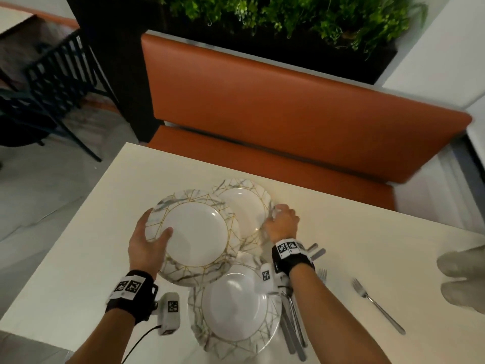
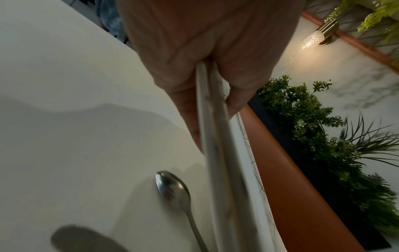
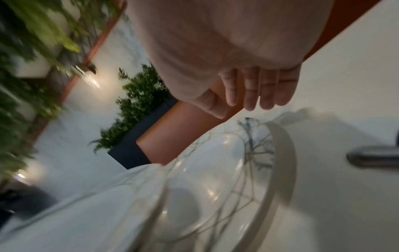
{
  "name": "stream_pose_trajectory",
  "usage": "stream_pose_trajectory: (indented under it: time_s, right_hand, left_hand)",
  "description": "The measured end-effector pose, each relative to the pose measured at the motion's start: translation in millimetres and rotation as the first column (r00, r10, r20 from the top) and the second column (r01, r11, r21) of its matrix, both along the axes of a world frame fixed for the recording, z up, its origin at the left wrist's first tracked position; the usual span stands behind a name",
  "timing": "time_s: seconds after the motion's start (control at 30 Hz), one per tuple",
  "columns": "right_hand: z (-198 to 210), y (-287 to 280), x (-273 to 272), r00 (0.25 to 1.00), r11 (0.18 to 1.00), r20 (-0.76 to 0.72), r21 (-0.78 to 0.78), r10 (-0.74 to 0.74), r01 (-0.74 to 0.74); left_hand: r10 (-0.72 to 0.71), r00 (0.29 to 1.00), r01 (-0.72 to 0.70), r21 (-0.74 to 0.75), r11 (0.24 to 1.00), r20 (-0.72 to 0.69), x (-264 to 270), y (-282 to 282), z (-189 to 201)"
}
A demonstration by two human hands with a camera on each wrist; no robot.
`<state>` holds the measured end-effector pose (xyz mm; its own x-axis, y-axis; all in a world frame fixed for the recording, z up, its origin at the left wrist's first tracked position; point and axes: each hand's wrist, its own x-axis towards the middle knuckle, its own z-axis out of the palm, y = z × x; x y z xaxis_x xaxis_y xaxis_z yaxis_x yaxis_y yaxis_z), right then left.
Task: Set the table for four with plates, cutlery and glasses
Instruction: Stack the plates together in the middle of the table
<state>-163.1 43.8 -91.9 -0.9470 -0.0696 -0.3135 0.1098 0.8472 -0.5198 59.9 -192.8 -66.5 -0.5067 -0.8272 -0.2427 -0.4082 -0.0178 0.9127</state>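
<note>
left hand (image 1: 147, 246) pinching raised plate (image 1: 195, 236) at its left rim, thumb on top, fingers (image 2: 190, 119) beneath; held above white table (image 1: 78, 258). right hand (image 1: 282, 223) at right rim of far plate (image 1: 244, 206), fingers (image 3: 267, 88) straight and pressed together, contact unclear. near plate (image 1: 236, 308) partly overlapped; cutlery (image 1: 294, 324) partly hidden under right forearm. lone fork (image 1: 376, 306) well apart. wrist views blurred.

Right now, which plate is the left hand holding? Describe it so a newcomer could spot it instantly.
Start at the orange bench, then drop to the white table in front of it, where three marbled, gold-lined plates cluster. The held plate is the leftmost one, gripped by the left hand. It alone overlaps both others, lying on top of them.
</note>
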Motion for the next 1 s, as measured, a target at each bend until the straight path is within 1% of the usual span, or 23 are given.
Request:
stream_pose_trajectory:
  time_s: [0.07, 0.13, 0.2, 0.27, 0.4, 0.47, 0.53, 0.63, 0.8, 0.87, 1.0]
  right_hand:
    - [-5, -5, -16, 0.999, 0.992, 0.034, 0.126, -0.017, 0.013]
    - [-14, -10, -28, 0.994, 0.983, 0.103, 0.181, -0.037, 0.018]
    - [-23, -12, -34, 0.985, 0.989, 0.166, 0.144, -0.042, 0.018]
    - [-32, -11, -39, 0.976, 0.998, 0.212, 0.056, -0.048, 0.037]
    - [-27, -4, -50, 0.966, 0.996, 0.25, -0.053, -0.059, 0.075]
    - [-12, 3, -56, 0.97, 0.987, 0.232, -0.124, -0.076, 0.106]
    - [5, 14, -65, 0.98, 0.979, 0.191, -0.178, -0.063, 0.098]
    - [32, 40, -73, 0.994, 0.97, 0.088, -0.228, -0.064, 0.083]
    - [73, 97, -72, 0.988, 0.944, -0.085, -0.317, -0.125, 0.092]
    - [85, 115, -65, 0.987, 0.929, -0.098, -0.359, -0.127, 0.084]
    - [88, 134, -40, 0.994, 0.9, -0.044, -0.43, -0.098, 0.069]
  left_hand:
    - [0.014, 1.0, -0.014, 0.002, 1.0, 0.007, 3, -13, 1]
    - [0.026, 1.0, -0.027, 0.01, 1.0, 0.002, 7, -23, -1]
    - [0.026, 1.0, -0.026, 0.002, 1.0, 0.004, 10, -30, -3]
    - [0.018, 1.0, -0.017, -0.021, 1.0, 0.015, 11, -34, -5]
    - [0.006, 0.999, -0.005, -0.026, 1.0, 0.035, 11, -39, -10]
    - [0.004, 1.0, -0.004, -0.025, 1.0, 0.024, 8, -39, -10]
    - [0.012, 1.0, -0.012, -0.026, 1.0, 0.015, 5, -37, -9]
    - [0.009, 1.0, -0.009, -0.019, 1.0, 0.004, -1, -32, -6]
    - [-0.067, 0.998, 0.067, -0.015, 0.998, -0.01, -14, -12, 2]
    - [-0.111, 0.994, 0.111, -0.002, 0.994, -0.023, -20, 0, 4]
    - [-0.188, 0.982, 0.189, 0.035, 0.981, -0.031, -30, 33, 7]
